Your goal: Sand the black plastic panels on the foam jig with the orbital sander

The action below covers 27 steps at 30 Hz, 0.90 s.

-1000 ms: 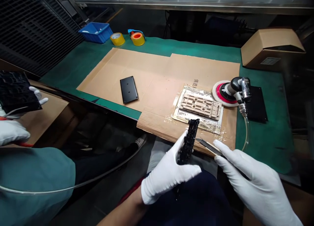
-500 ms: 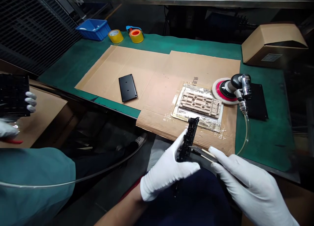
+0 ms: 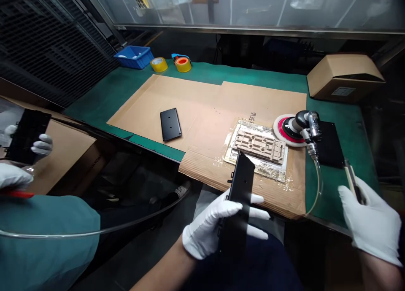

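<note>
"What did you have?"

"My left grip (image 3: 215, 228) was closed around the black plate (image 3: 238, 202), down-left of the air sander (image 3: 299, 130)."

"And the other?"

"My right grip (image 3: 368, 220) pinched a knife (image 3: 351, 181), down-right of the sander."

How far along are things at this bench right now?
Apparently done: one black plate lies on the cardboard, another on the green mat. In hand: the left hand grips a third plate, the right hand a narrow blade. Left: the orbital sander rests idle; how much remains cannot be told.
</note>
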### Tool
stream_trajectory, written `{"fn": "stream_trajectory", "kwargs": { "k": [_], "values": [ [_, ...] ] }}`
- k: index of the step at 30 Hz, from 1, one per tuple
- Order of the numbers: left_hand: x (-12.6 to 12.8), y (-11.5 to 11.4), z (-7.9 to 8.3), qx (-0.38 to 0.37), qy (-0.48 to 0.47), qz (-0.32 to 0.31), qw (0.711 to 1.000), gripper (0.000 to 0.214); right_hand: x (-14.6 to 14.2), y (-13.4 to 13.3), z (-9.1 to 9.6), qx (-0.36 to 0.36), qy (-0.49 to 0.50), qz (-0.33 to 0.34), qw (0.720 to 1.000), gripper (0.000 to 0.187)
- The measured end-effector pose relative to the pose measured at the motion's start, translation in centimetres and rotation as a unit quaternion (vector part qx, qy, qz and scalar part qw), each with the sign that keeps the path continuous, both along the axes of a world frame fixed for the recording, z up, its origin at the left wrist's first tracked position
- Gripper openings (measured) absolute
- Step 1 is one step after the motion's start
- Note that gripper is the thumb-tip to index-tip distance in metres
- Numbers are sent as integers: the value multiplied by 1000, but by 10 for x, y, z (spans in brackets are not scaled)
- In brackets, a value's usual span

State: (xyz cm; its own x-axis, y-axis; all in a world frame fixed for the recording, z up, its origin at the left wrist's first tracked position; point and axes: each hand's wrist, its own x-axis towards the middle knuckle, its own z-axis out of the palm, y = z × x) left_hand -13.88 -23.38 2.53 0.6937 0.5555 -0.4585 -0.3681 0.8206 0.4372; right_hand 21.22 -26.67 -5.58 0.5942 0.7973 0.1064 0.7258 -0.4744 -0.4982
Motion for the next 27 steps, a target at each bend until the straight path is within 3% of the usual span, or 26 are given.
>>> {"fn": "stream_trajectory", "kwargs": {
  "k": [2,4,6,8,9,11,12,13,15,17,20,23,27],
  "values": [
    [-5,4,-3,-34,-57,-17,998,69,23,9,-26,-98,-68,14,993,51],
    [-9,6,-5,-47,-97,-25,994,75,26,15,-36,-178,-87,25,980,57],
    [-9,7,-6,-35,-112,-15,993,74,9,18,-25,-188,-97,9,977,63],
    [-3,7,-9,1,-98,37,995,67,-26,16,3,-102,-95,10,990,68],
    [2,7,-12,21,-80,72,994,64,-48,15,19,-40,-78,45,995,68],
    [17,11,-21,48,-39,125,990,63,-97,17,49,41,35,219,974,74],
    [25,14,-27,55,-23,135,989,64,-121,22,59,2,99,335,937,81],
    [32,19,-32,59,-14,133,989,64,-141,29,65,-22,148,400,904,85],
    [42,33,-41,81,-18,129,988,66,-166,57,65,-38,196,445,873,79],
    [41,47,-47,118,-13,144,982,72,-163,94,54,-30,172,444,879,75],
    [27,63,-55,158,70,169,970,72,-125,151,29,-29,14,431,902,79],
    [16,70,-66,201,177,174,948,68,-93,185,5,-95,-83,475,871,87],
    [28,89,-78,339,267,193,881,55,-92,195,-13,-102,-112,546,824,94]
  ]
}}
